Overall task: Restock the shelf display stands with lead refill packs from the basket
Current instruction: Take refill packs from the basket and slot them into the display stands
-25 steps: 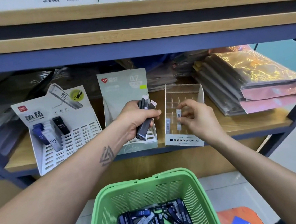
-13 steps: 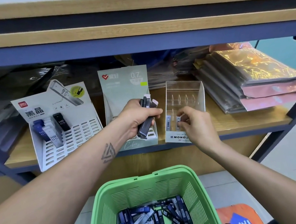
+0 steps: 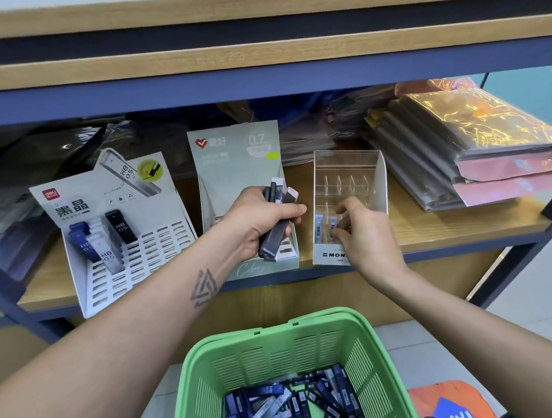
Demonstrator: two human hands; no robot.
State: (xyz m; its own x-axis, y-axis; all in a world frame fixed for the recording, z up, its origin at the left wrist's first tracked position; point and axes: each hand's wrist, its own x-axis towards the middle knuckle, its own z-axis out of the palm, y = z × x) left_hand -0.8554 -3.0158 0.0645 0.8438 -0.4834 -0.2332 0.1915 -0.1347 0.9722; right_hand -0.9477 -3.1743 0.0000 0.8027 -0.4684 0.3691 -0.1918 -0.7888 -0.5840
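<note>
Restock, early: we are gripping a bundle of lead refill packs (image 3: pixel 277 223) in our left hand (image 3: pixel 258 222); our right hand (image 3: pixel 361 231) is pinching one into the clear stand (image 3: pixel 371 179) just beside it; the basket (image 3: pixel 216 376) below is holding many more.

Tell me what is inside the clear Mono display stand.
In the clear stand, two packs stand in the front row; the right hand pinches the second and covers the slots beside it. The back row's slots look empty.
</note>
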